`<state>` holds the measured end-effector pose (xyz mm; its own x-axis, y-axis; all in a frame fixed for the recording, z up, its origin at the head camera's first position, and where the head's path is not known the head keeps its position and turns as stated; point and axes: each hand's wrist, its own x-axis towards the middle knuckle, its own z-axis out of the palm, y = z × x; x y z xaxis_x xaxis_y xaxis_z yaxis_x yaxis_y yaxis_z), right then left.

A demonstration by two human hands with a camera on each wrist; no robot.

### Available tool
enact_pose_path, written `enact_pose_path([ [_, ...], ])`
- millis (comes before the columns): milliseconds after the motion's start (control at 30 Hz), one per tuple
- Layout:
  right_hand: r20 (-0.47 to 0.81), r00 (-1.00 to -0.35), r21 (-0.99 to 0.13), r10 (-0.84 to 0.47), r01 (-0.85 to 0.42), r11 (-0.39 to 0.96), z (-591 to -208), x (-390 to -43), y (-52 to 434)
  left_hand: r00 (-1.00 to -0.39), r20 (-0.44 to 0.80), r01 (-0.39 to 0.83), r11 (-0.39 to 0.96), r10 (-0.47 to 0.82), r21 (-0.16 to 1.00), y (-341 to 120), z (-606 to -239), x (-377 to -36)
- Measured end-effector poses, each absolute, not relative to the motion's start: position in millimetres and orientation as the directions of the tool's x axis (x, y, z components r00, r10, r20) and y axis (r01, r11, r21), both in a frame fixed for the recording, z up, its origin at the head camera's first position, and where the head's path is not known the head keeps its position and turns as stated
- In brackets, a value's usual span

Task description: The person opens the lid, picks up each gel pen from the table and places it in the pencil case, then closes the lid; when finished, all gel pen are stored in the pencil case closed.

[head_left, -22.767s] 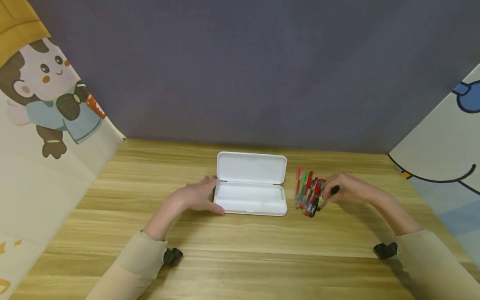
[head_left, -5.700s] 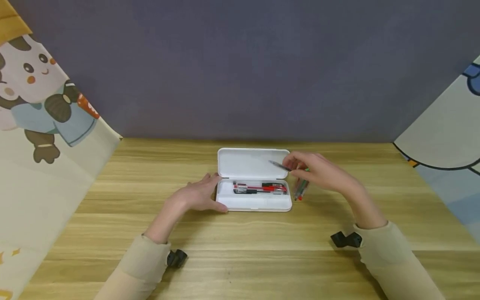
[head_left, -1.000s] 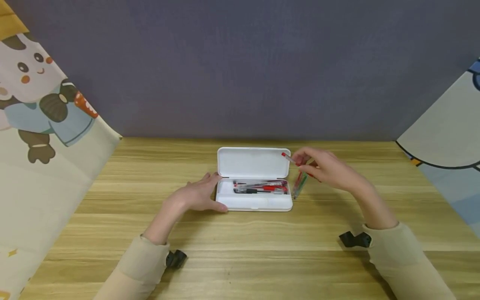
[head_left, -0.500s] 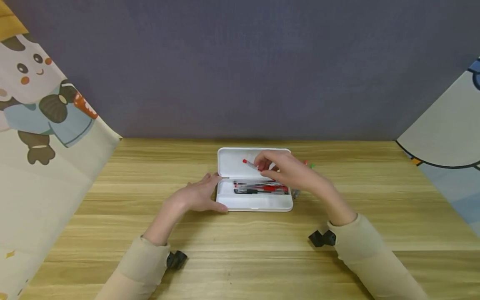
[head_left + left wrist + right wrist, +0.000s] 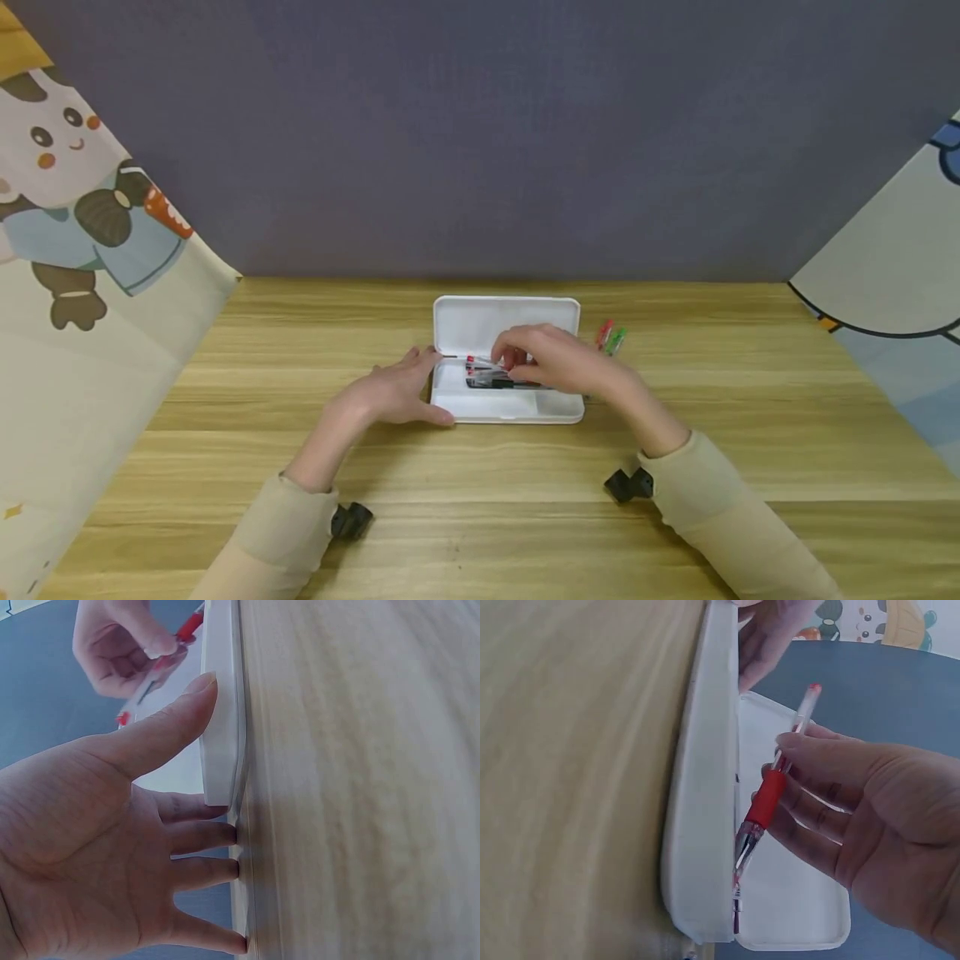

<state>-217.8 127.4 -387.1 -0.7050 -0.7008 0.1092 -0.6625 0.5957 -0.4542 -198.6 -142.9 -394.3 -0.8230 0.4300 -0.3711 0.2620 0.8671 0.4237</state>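
While the right hand hovers over the open white pencil case at bench centre, it pinches a red-grip pen betw. thumb and fingertips, the pen's long axis running left-right, roughly parallel to the case's long side and to the pens already in the tray. The held pen sits directly above the tray's far half, tip end low toward the tray, so the tray lies straight below it; right hand is nearer by far. Left hand rests flat and relaxed against the case's left end, thumb on its near left corner, fingers straight on the bench, gripping nothing. Two loose pens, one red, one green, lie on the bench just right of the lid, far side. Hidden: the right hand covers most of the tray, so pen count inside can't be told; whether the held pen's tip already touches the tray floor is unclear from the wrist view.
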Motion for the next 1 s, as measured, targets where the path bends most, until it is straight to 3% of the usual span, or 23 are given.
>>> enact_pose_path([
  [533, 0.007, -0.691, -0.427, -0.723, -0.655, 0.623, -395.0, -216.4, 128.2, -0.825, -0.357, 0.274, 0.862, 0.438, 0.426, -142.5, -395.1, -198.8],
  [1000, 0.143, -0.709, -0.515, -0.691, -0.649, 0.56, -379.7, -216.8, 166.7, -0.817, -0.381, 0.262, 0.868, 0.432, 0.422, -142.4, -392.8, -198.2],
])
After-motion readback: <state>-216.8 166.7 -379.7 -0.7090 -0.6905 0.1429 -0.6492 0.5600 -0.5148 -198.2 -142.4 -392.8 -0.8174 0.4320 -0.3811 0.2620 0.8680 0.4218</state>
